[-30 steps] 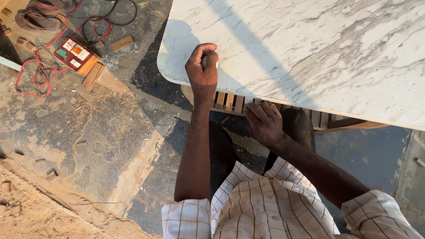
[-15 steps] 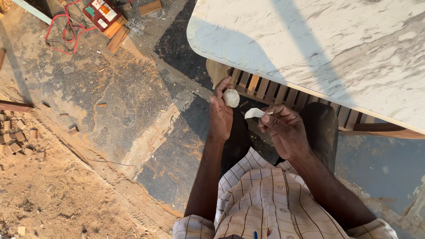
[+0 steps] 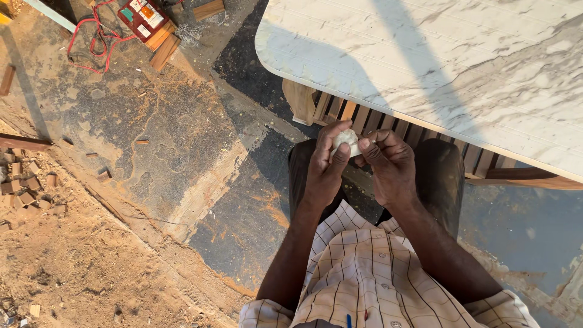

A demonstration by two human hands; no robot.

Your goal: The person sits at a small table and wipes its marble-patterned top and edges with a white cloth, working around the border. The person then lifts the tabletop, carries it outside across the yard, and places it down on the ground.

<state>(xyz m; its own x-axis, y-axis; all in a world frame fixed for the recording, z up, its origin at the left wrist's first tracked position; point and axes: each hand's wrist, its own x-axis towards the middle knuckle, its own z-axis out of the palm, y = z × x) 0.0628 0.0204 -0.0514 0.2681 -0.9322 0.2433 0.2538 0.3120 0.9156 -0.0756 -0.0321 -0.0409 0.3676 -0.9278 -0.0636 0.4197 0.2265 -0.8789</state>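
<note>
Crumpled white wad (image 3: pixel 345 141), pinched by both hands

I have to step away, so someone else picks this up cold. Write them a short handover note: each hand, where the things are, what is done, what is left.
Left hand: raised in front of the body, fingers closed on a small white lump.
Right hand: beside it, fingertips pinching the same lump from the other side.
Things: the white marble-look tabletop lies just ahead on a slatted wooden frame. A red-wired power tool lies on the dusty floor, far left.
Done: cannot tell from this view.
Left: the lump is in both hands, not on the tabletop.
</note>
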